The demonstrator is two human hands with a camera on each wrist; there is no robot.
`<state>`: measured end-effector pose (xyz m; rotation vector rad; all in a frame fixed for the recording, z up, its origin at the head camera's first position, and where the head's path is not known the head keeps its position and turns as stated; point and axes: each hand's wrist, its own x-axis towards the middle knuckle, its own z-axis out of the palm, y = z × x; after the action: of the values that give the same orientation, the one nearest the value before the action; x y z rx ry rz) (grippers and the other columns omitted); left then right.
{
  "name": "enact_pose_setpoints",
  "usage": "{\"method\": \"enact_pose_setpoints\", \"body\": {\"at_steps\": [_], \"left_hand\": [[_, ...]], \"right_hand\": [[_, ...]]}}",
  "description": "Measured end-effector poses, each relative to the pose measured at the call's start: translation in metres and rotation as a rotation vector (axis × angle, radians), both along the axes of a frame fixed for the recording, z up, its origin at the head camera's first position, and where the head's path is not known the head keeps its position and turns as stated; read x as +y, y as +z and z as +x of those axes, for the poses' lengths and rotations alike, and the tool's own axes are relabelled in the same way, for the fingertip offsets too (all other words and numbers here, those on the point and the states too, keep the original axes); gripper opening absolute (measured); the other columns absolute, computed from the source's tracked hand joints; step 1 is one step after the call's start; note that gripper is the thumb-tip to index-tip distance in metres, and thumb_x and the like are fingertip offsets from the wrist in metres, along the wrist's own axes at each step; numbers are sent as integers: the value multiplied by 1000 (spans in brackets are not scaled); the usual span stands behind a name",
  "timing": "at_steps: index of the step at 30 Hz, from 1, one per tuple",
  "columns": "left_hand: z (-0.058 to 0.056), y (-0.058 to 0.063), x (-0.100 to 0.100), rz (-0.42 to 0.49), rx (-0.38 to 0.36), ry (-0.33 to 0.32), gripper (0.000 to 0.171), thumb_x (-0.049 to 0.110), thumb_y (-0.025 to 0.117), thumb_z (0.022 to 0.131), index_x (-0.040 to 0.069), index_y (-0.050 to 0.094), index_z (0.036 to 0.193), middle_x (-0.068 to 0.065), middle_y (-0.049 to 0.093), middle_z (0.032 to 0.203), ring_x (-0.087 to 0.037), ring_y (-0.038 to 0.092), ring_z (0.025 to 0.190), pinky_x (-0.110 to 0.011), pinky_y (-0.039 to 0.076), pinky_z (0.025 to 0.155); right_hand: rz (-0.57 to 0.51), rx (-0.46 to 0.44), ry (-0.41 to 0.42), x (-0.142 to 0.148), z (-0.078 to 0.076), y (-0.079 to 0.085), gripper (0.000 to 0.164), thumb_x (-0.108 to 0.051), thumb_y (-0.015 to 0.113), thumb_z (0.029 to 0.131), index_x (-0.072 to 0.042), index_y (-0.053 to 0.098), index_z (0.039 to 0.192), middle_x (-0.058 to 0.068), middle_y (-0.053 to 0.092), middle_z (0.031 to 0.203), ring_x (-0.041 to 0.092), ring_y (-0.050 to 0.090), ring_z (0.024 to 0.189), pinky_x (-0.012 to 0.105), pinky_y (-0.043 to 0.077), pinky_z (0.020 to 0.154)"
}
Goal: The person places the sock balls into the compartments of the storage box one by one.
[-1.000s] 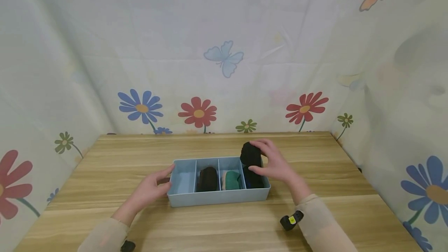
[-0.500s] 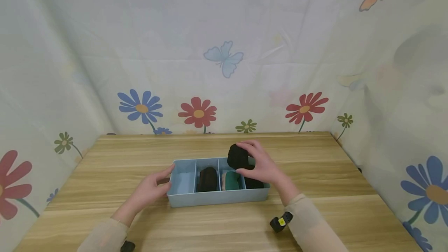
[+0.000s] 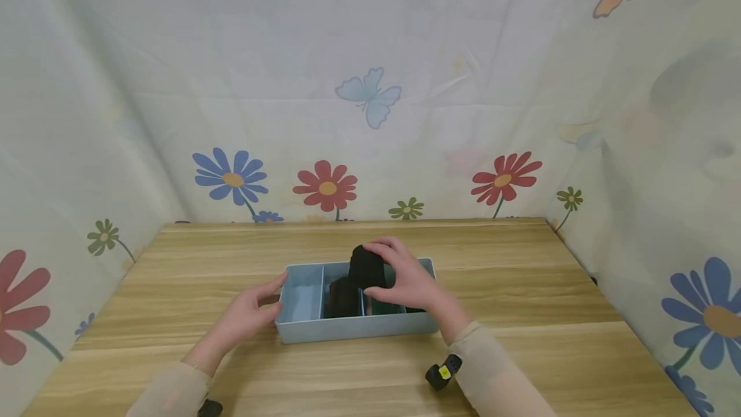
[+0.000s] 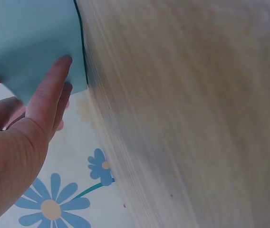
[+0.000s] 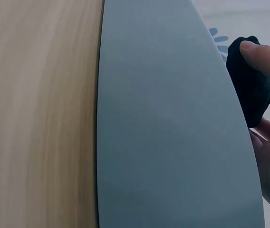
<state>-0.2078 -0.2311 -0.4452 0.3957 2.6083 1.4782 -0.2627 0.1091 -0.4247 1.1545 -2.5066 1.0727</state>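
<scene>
In the head view, my right hand grips a rolled-up black sock above the second and third compartments of a light blue divided box. The right wrist view shows the thumb on one face of this sock, with fingers behind it. Below it, a dark brown-black roll sits in the second compartment from the left. A green roll in the third is mostly covered by the hand. My left hand touches the box's left end, its fingers fairly straight along the wall.
The leftmost compartment shows its bare blue floor. Dark cloth in the rightmost one is mostly hidden behind my right hand. The box stands on a wood-grain table, with a flower-printed curtain behind and at the sides.
My right hand has carried the black sock leftward from over the rightmost compartment to between the second and third. My left hand has stayed at the box's left end.
</scene>
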Motion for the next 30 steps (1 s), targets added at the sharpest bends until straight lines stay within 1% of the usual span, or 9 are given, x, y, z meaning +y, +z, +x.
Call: {"method": "enact_pose_setpoints", "body": {"at_steps": [6,13,18,24,30], "left_hand": [[0,0,0,-9,6,5,59,8,59,96,1,39,150,-27,37,151,-44,51,126,-33,59,78],[0,-2,-1,-20,12,7,59,8,59,95,2,40,151,-25,38,151,-44,51,126,-35,59,79],[0,-2,-1,-24,16,6,59,9,59,96,2,40,151,-25,38,151,-44,51,126,-35,59,80],[-1,-1,-1,-11,17,1,59,7,59,96,0,39,150,-27,38,150,-44,52,125,-34,59,78],[-1,-1,-1,-18,15,6,59,7,59,95,0,40,150,-28,39,149,-44,53,124,-34,59,77]], "right_hand": [[16,-16,19,-16,4,-1,74,-29,81,82,-14,47,146,7,40,144,23,43,129,46,44,104],[4,-11,59,-35,7,-2,73,-27,82,82,-13,48,145,7,41,143,22,43,128,42,45,103],[0,0,79,-48,10,-2,73,-27,82,81,-11,49,144,7,42,141,21,46,126,38,46,103],[38,-7,54,-64,14,-3,74,-31,82,81,-14,49,144,6,42,142,20,48,123,35,46,103],[77,43,31,-77,16,-6,75,-37,82,81,-16,48,144,5,43,140,18,50,121,31,46,102]]}}
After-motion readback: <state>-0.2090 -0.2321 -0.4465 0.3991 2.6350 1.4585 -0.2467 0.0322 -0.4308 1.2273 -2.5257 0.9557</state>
